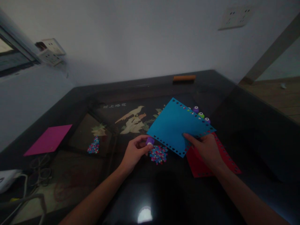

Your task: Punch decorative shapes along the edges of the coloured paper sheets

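My left hand (138,150) is closed around a small purple and white craft punch (150,141) at the left corner of a blue paper sheet (177,123). Whether the punch's slot grips the edge cannot be made out. Small punched shapes run along two edges of the sheet. With thumb on top, my right hand (205,148) pinches the sheet's near right side and keeps it tilted above the table. Partly under that hand lies a red paper sheet (201,165) with punched edges. A confetti pile (158,154) of blue, pink and white bits sits just below the punch.
Several more punches, one of them green (201,115), stand behind the blue sheet. A pink sheet (49,139) and a smaller confetti pile (94,146) lie to the left. An orange-brown stick-like object (184,78) rests near the wall. Cables (41,168) and a white device (8,180) occupy the left edge.
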A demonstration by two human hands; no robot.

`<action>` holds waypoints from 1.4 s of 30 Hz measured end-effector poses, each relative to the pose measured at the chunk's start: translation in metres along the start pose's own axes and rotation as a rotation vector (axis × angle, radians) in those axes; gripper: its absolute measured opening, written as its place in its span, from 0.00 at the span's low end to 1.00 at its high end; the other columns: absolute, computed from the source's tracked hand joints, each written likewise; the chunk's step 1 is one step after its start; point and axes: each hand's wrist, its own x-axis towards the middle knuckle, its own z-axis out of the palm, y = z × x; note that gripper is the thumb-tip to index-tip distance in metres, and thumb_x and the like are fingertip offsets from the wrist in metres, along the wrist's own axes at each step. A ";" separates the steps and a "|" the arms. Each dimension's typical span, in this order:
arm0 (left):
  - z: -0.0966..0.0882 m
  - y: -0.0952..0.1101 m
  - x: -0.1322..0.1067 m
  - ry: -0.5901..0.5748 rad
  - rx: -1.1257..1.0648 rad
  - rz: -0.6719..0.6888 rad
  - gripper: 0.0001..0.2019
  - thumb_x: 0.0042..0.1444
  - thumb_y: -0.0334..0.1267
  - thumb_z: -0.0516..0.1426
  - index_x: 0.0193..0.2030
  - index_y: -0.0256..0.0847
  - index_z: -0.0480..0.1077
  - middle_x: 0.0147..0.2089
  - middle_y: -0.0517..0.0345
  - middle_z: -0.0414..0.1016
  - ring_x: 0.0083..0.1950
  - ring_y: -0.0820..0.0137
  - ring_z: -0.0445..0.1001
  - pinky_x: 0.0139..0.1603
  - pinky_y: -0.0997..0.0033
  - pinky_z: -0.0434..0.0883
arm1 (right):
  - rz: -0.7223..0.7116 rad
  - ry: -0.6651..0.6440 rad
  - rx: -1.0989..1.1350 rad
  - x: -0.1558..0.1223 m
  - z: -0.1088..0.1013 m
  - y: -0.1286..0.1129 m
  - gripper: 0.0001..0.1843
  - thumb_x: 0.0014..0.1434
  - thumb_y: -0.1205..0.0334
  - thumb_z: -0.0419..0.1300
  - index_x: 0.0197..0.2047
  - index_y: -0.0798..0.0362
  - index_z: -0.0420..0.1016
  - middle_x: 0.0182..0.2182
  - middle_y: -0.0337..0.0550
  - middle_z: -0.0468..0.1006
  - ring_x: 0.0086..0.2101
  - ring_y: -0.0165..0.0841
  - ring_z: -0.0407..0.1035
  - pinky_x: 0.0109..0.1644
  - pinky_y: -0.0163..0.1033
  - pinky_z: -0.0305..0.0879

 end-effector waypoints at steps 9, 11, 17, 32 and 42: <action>-0.003 -0.003 0.000 -0.003 -0.020 0.013 0.15 0.42 0.40 0.66 0.36 0.38 0.72 0.25 0.62 0.73 0.23 0.74 0.68 0.24 0.76 0.65 | -0.019 -0.002 -0.001 0.001 0.001 0.000 0.11 0.49 0.55 0.65 0.25 0.52 0.71 0.24 0.40 0.76 0.24 0.34 0.69 0.31 0.39 0.67; -0.003 -0.003 0.000 -0.007 -0.028 0.014 0.15 0.42 0.40 0.66 0.37 0.38 0.72 0.25 0.61 0.73 0.24 0.73 0.69 0.24 0.75 0.65 | -0.007 -0.001 -0.014 0.001 0.000 0.001 0.11 0.49 0.54 0.65 0.25 0.52 0.71 0.23 0.40 0.76 0.24 0.34 0.69 0.30 0.39 0.67; -0.003 -0.003 0.001 -0.012 -0.014 0.014 0.16 0.42 0.41 0.65 0.38 0.39 0.72 0.24 0.62 0.73 0.24 0.72 0.70 0.26 0.74 0.66 | -0.019 -0.017 -0.023 0.001 0.000 0.003 0.12 0.50 0.53 0.64 0.24 0.52 0.72 0.22 0.39 0.76 0.24 0.34 0.69 0.29 0.38 0.66; -0.004 -0.004 0.002 -0.030 -0.013 0.016 0.15 0.42 0.40 0.66 0.37 0.39 0.72 0.27 0.61 0.74 0.26 0.72 0.70 0.26 0.74 0.66 | 0.000 -0.028 -0.021 0.000 0.001 -0.007 0.13 0.47 0.54 0.65 0.20 0.51 0.69 0.19 0.38 0.74 0.21 0.32 0.66 0.25 0.37 0.64; -0.006 -0.005 0.005 -0.047 -0.017 -0.052 0.14 0.45 0.43 0.65 0.36 0.37 0.73 0.26 0.60 0.74 0.26 0.73 0.70 0.29 0.73 0.68 | -0.003 -0.104 -0.039 0.002 0.004 -0.006 0.08 0.47 0.57 0.65 0.23 0.52 0.73 0.22 0.40 0.77 0.26 0.35 0.71 0.29 0.38 0.65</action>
